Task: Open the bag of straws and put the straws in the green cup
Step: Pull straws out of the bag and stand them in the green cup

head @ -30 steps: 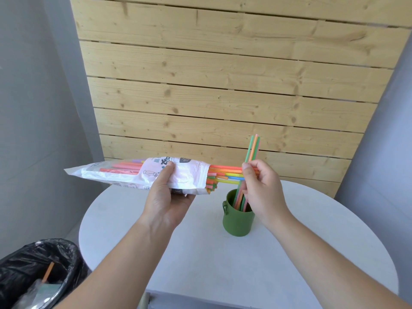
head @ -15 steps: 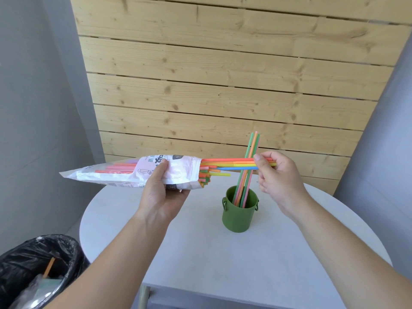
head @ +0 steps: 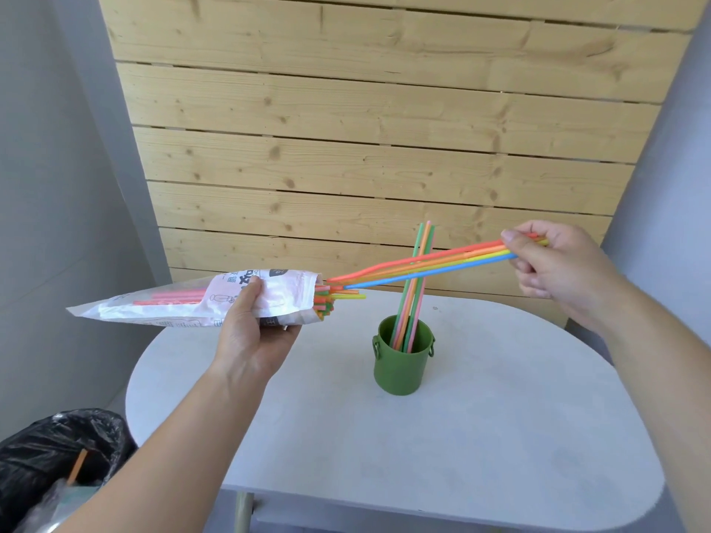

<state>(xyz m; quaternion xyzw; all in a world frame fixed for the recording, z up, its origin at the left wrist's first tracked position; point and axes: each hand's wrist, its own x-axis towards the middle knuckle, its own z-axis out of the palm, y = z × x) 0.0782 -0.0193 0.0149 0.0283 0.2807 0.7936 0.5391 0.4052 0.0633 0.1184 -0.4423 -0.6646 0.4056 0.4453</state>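
My left hand (head: pixel 254 332) was clenched around the bag of straws (head: pixel 200 302), holding it nearly level above the counter (head: pixel 481 436), its open mouth turned toward the green cup (head: pixel 402 363). My right hand (head: pixel 554 259) pinched a small bundle of straws (head: pixel 431 261), red, orange, yellow and blue, by one end, well off to the right. Their far ends sat just at the mouth of the bag; I could not tell whether they were fully out. The cup stood on the counter between my hands and held a few straws (head: pixel 415 286) that leaned up and crossed the bundle.

I judged the risks to lie in the thinness of that grip. Held only at the tips, the long straws sagged and fanned, so one could slide out of the pinch and drop to the counter or roll off its edge. Swinging the bundle down might knock the straws leaning in the cup, or tip the light cup over. The loose straws poking from the bag's mouth could also spill if my left hand tilted the opening downward. A black bin (head: pixel 57 467) sat below on the left, where a fallen straw might land.
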